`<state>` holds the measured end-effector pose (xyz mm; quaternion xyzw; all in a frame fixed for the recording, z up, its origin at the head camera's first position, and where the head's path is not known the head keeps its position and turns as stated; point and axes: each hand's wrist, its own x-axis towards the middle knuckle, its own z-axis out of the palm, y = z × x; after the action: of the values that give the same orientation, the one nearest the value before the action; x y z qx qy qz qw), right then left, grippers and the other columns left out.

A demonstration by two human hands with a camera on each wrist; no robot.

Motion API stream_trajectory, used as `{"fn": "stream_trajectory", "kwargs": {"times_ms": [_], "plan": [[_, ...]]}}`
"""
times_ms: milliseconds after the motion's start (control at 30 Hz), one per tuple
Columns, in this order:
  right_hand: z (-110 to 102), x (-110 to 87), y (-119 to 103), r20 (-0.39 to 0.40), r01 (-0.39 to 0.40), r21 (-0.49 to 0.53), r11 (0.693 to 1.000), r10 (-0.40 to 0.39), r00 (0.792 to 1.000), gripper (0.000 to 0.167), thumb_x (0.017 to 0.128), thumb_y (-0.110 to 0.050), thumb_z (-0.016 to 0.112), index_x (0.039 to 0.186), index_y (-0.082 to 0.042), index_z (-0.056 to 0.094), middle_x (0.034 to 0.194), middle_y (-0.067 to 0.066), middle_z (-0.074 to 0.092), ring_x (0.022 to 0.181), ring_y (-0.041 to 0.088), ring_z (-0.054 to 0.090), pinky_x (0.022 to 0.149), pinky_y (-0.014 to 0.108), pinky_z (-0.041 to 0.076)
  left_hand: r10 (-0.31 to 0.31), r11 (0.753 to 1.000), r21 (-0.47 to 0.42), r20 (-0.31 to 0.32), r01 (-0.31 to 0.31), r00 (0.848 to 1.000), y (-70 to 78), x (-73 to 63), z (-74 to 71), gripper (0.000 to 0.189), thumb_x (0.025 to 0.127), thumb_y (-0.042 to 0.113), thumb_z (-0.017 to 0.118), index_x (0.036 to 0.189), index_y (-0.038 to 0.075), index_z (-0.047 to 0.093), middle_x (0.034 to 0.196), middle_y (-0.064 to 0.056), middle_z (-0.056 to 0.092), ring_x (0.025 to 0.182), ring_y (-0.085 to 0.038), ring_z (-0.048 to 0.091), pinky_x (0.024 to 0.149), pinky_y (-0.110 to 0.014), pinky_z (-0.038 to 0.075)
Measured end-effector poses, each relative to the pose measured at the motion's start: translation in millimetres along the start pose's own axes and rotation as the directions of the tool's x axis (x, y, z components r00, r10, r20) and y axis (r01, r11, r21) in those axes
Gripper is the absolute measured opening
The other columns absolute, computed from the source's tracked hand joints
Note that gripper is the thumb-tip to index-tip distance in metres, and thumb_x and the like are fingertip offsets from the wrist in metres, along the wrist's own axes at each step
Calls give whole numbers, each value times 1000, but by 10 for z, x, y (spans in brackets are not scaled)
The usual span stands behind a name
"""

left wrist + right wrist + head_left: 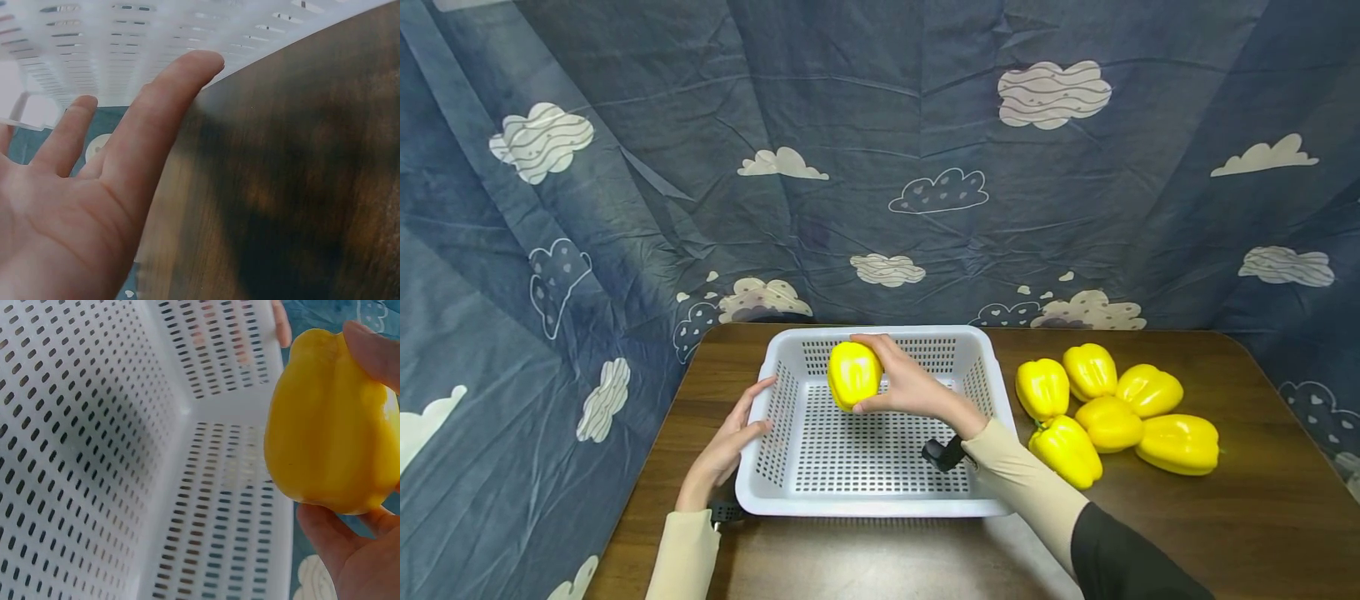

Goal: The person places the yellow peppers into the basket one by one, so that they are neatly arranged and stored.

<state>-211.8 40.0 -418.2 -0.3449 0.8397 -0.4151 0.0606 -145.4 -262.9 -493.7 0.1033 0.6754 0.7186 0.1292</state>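
Note:
My right hand [913, 385] grips a yellow bell pepper [854, 375] between thumb and fingers, held over the inside of a white perforated plastic basket [868, 507]. In the right wrist view the pepper [331, 425] is near the basket's wall [215, 512], thumb and fingers on opposite sides of it. At the basket's left side is my left hand [726, 446], its fingertips right at the rim. The left wrist view shows that hand [81, 200] with extended, spread fingers against the slotted outer wall [144, 37]. Inside, the basket's floor shows bare slots.
Several more yellow bell peppers [1112, 423] lie grouped on the brown wooden table [1262, 517], right of the basket. A dark blue cloth [850, 100] with cloud prints hangs behind the table and along its left side.

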Motion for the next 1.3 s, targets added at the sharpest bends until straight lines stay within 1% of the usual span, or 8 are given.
{"fn": "stream_trajectory", "kwargs": {"times_ms": [167,400,567,700,833,967,1100,1300], "plan": [[114,94,31,14,-3,-9,1000,3,1000,99,64,-21,88,145,-7,32,139,13,38,124,28,41,99,50,37,-2,1000,5,-8,2,1000,2,0,3,65,92,1,46,150,16,19,156,-19,1,132,-52,19,88,-57,42],[240,197,47,39,-33,20,999,32,999,102,65,-21,88,147,-5,28,142,15,35,125,29,40,100,49,35,-12,1000,13,-17,12,1000,0,8,11,66,92,2,46,150,16,19,156,-18,2,132,-52,20,88,-58,42],[329,262,70,54,-23,2,1000,23,998,102,66,-26,88,146,-5,28,141,15,36,123,27,42,101,46,36,-15,1000,17,-18,16,1000,-8,13,12,66,91,2,46,150,17,20,156,-18,2,131,-52,22,89,-60,41],[408,309,95,67,-6,-6,1000,6,998,101,66,-28,88,145,-4,29,137,14,38,119,26,44,99,44,38,-29,999,25,-31,30,999,-6,8,13,66,91,3,46,150,19,20,156,-17,4,129,-50,26,87,-58,44],[493,352,122,62,14,-3,1000,-14,998,100,66,-27,88,144,-3,30,133,14,40,116,26,45,98,45,39,-39,999,34,-42,40,998,2,3,12,66,91,5,47,150,20,21,156,-17,7,127,-50,29,84,-55,46],[576,393,155,48,32,-20,999,-31,998,99,66,-26,88,144,-5,31,132,15,40,116,27,45,98,45,39,-33,999,34,-33,34,999,2,2,8,66,92,5,47,150,19,20,156,-18,6,127,-52,29,85,-56,46],[645,420,187,44,27,-50,998,-25,999,99,65,-27,88,143,-5,31,133,16,39,118,27,44,99,44,38,-33,998,43,-34,35,999,1,1,12,66,91,3,46,150,17,20,156,-18,4,128,-53,28,85,-56,46],[707,457,201,53,-4,-75,997,8,999,100,66,-30,88,144,-6,31,136,16,37,121,27,43,101,43,37,-42,998,46,-32,43,999,4,1,11,65,92,3,45,150,18,20,156,-17,4,127,-54,29,85,-55,46]]}}
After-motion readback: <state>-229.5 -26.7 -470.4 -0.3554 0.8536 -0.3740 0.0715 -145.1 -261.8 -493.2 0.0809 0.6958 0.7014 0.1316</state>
